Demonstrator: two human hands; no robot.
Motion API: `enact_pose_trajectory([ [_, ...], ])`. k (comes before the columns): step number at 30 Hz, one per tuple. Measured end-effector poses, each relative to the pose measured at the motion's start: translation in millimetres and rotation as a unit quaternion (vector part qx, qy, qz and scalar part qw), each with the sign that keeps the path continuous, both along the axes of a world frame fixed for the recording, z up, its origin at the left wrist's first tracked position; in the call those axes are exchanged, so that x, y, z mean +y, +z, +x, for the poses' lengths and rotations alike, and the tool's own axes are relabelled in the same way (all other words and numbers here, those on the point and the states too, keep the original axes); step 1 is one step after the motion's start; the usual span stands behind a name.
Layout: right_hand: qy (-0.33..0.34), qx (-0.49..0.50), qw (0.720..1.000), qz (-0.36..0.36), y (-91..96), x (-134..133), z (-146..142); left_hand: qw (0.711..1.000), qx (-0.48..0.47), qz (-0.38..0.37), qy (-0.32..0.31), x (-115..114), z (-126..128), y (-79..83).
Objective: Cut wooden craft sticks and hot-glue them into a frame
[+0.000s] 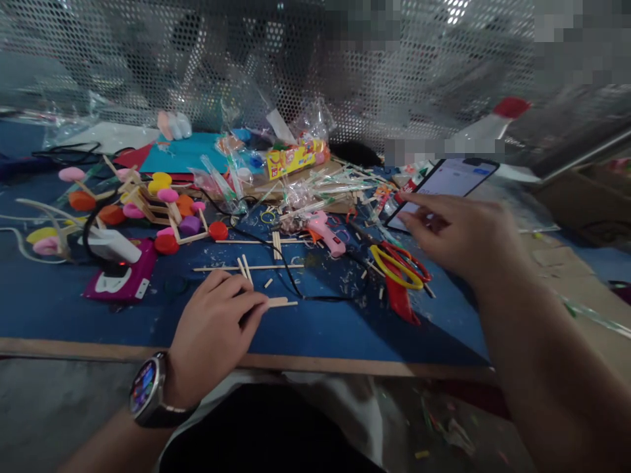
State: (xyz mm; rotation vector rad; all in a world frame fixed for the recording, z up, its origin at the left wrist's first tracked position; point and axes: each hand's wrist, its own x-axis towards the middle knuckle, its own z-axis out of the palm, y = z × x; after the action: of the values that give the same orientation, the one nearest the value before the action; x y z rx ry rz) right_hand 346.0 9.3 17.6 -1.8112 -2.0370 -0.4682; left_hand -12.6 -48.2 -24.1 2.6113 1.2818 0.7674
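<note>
With our left fingers (250,301) we are pinching wooden sticks (279,302) that are pointing right; our right fingers (428,202) are bending near the slanting smartphone (456,180), their grip unclear.

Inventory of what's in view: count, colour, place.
Wooden sticks: several, pale, middle
Knobbed stick structures: uncertain, multicoloured, left
Power block: one, purple, left
Adapter: one, white, on power block
Cables: several, black, left and middle
Glue gun: one, pink, middle
Looped handles: at least two, yellow and red, right
Phone: one, dark-edged, right
Packet: one, yellow, back
Sheets: several, blue, red, white, back left
Wrappers: uncountable, clear, back
Table: one, blue, beneath
Perforated panel: one, grey, behind
Watch: one, dark, left wrist
Left hand: one, bare, on sticks
Right hand: one, bare, by phone
</note>
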Motion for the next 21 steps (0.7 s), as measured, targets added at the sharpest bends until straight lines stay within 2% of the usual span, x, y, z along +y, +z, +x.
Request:
enact_pose_trajectory([
  [3, -0.080, -0.042, 0.996, 0.004, -9.5, -1.3, 24.8, 1.000, -0.002, -0.009, 0.001, -0.6, -0.6, -1.4],
  [6, -0.112, -0.048, 0.992, -0.044, -14.0, -3.9, 29.7, 1.000, -0.001, -0.015, 0.005, -1.2, -0.5, -1.3],
  [13, -0.109, -0.040, 0.989, -0.090, -20.1, -2.1, 28.7, 1.000, 0.004, -0.020, 0.013, -2.2, 0.1, -2.2],
  [21, -0.100, -0.037, 0.991, -0.080, -27.9, 0.1, 36.6, 0.999, 0.000, -0.026, 0.023, -3.3, -0.5, -5.7],
])
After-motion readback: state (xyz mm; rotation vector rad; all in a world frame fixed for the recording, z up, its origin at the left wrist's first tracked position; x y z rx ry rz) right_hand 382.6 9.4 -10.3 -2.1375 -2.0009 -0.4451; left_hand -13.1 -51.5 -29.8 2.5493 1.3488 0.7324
